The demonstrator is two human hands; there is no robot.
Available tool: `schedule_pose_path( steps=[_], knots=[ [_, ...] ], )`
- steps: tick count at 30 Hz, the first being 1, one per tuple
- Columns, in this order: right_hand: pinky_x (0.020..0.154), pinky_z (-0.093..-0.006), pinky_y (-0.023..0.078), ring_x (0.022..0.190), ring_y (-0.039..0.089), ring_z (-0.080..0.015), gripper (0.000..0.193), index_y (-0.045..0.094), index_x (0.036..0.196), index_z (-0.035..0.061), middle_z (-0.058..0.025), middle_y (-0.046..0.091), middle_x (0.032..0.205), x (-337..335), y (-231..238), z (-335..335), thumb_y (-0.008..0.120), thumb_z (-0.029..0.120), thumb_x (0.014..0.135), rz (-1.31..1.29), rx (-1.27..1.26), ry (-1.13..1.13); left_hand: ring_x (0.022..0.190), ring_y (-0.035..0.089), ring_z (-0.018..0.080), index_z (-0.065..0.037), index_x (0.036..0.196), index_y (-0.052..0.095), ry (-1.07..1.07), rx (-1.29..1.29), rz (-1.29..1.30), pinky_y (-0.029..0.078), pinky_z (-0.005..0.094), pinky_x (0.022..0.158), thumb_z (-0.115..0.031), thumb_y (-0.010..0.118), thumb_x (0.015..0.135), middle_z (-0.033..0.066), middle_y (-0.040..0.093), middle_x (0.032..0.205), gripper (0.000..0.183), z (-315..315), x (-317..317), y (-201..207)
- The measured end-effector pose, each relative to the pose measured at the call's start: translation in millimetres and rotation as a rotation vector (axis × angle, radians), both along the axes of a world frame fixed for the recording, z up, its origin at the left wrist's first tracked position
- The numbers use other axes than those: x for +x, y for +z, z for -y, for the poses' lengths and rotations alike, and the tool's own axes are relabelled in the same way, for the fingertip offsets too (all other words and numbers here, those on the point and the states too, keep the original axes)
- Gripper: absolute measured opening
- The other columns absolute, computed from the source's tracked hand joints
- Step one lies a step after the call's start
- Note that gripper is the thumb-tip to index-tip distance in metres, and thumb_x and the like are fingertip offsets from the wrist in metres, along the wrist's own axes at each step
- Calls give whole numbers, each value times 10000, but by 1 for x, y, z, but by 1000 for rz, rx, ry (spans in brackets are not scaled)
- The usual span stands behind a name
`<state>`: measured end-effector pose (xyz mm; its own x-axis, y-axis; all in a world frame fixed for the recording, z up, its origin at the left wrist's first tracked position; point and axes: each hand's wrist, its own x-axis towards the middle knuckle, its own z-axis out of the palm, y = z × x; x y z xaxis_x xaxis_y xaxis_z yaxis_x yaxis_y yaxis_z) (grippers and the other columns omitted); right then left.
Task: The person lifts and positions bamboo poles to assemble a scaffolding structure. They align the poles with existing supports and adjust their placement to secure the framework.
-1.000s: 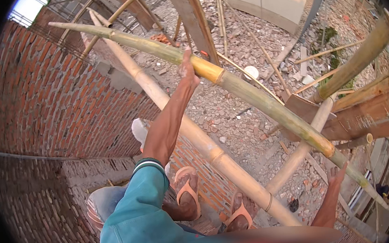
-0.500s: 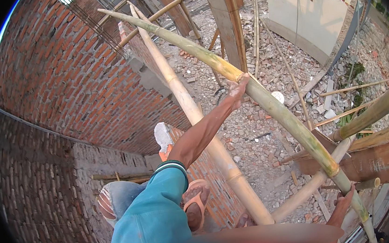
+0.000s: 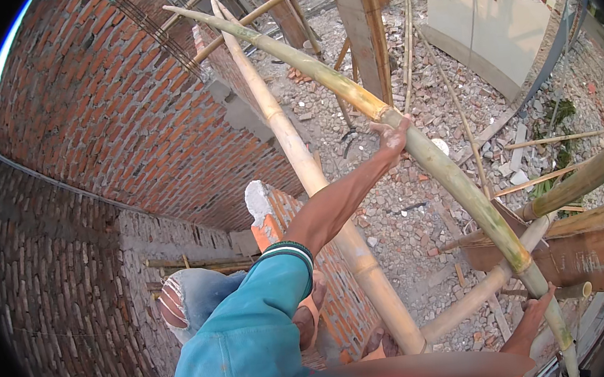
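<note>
A long green-yellow bamboo pole (image 3: 462,186) slants from the far upper left to the lower right. My left hand (image 3: 392,137) is closed round it just below a yellowish joint, the arm reaching out in a teal sleeve. Near the pole's lower end, my right hand (image 3: 539,309) grips it from the left side, with the fingers partly hidden behind it. A paler bamboo pole (image 3: 357,245) runs beneath my left forearm along the top of a low brick wall (image 3: 326,288). The two poles come close together at their far tips.
My sandalled feet are on or beside the low wall, partly hidden by my arm. A crossing bamboo pole (image 3: 466,306) passes under the held one. Tall brick walls (image 3: 113,112) stand left, a wooden post (image 3: 364,37) ahead, and brick rubble (image 3: 410,251) covers the ground below.
My left hand and forearm have shifted slightly right, the hand a little farther down from the pole's joint. My right hand keeps its grip. The whole view has shifted slightly.
</note>
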<state>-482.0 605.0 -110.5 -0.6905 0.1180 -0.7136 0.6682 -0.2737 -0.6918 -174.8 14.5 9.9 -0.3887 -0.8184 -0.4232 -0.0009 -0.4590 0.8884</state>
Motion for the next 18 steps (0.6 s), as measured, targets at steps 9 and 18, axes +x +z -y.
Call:
schedule_pose_path(
  steps=[9, 18],
  knots=[
    [934, -462, 461, 1080, 616, -277, 639, 614, 1231, 152, -78, 647, 1212, 19, 0, 23, 728, 549, 744, 35, 83, 17, 1107, 662, 357, -2, 1360, 444, -72, -30, 36, 560, 576, 938, -510, 640, 949, 191, 618, 1245, 682, 33, -6, 7],
    [973, -550, 367, 1165, 569, -245, 661, 604, 1248, 171, -64, 598, 1291, 34, 15, 62, 747, 572, 741, -15, -54, 45, 1115, 643, 407, -71, 1369, 493, -134, -100, 127, 519, 660, 897, -590, 573, 961, 168, 597, 1286, 665, 98, -31, -10]
  ],
)
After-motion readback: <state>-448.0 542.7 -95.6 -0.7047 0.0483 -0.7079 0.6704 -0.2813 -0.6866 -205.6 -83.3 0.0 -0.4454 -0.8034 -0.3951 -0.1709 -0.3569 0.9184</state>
